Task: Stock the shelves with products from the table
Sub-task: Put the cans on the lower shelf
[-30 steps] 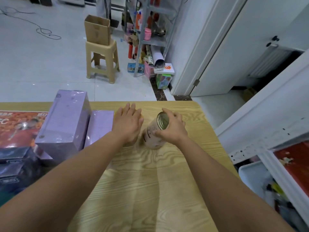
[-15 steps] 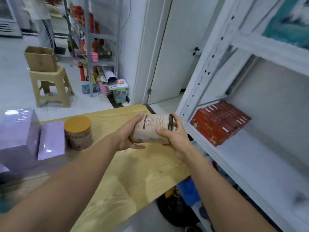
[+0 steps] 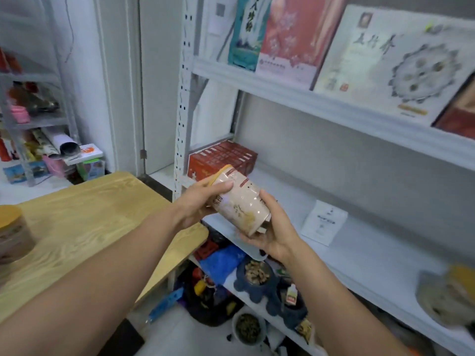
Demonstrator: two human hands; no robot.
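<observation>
I hold a pale pink can (image 3: 240, 201) tilted in the air, its yellow lid pointing up and left, just in front of the white middle shelf (image 3: 359, 255). My left hand (image 3: 199, 201) grips it near the lid end. My right hand (image 3: 271, 232) cups and grips its bottom end. A second can with a yellow lid (image 3: 12, 235) stands on the wooden table (image 3: 90, 222) at the far left edge of the view.
A stack of red boxes (image 3: 221, 158) sits at the shelf's left end, a white packet (image 3: 323, 222) lies further right, and a blurred yellow item (image 3: 449, 296) at far right. Flat gift boxes (image 3: 385, 62) stand on the upper shelf. Bags and bowls (image 3: 254, 276) crowd the lower level.
I have turned right toward the shelf and carried the can from over the table up to the shelf front. The can has rotated, lid end now up-left.
</observation>
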